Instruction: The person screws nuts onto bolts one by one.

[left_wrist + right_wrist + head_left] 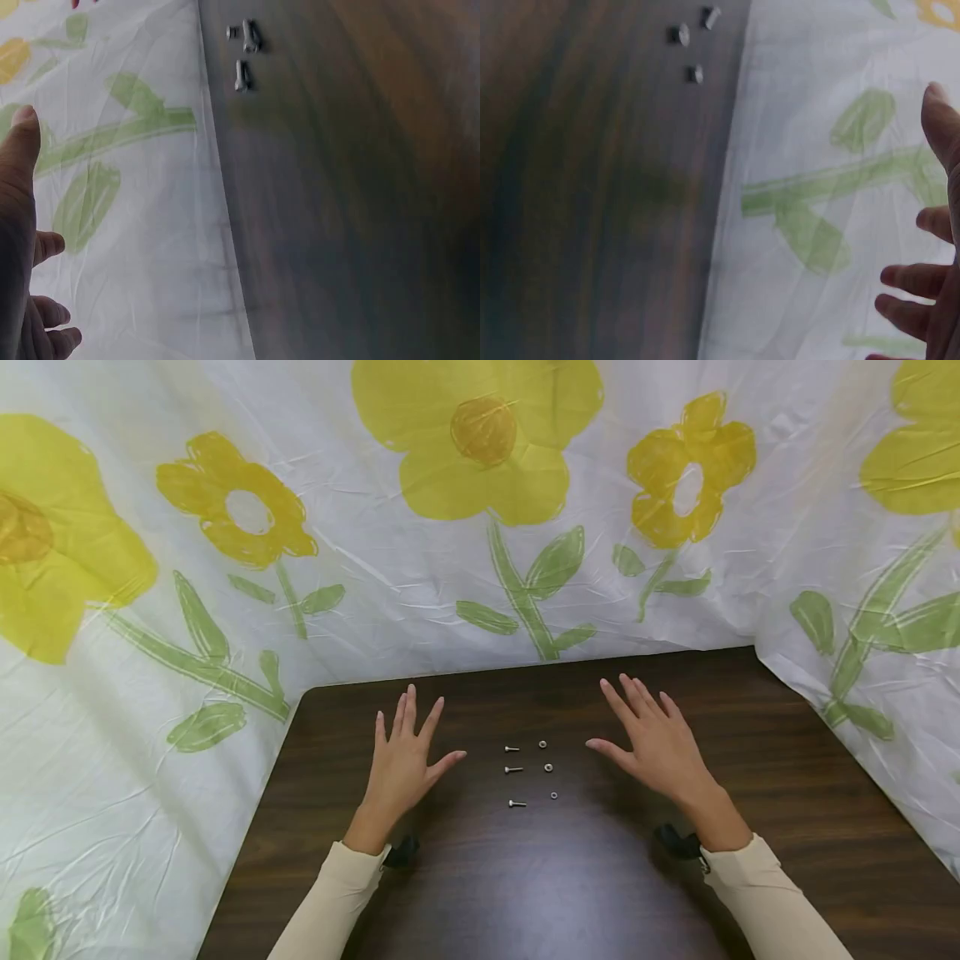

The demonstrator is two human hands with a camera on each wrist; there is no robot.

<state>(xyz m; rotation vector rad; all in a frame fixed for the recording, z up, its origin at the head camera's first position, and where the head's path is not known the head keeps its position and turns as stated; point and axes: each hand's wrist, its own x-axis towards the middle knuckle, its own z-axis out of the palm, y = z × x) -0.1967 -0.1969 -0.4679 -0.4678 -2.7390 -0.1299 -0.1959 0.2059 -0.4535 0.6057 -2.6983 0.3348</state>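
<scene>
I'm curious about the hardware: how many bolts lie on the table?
3, in a rough column on the dark table: far bolt, middle bolt, near bolt.

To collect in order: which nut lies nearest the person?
The head view's lowest nut, beside the lowest bolt; the middle nut and top nut lie farther.

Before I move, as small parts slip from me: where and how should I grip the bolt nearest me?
I'd pinch the bolt by its head, coming from the left with the left hand. It lies flat, head to the left; the head looks thicker than the shank, which points right, so it should give you more to hold.
</scene>
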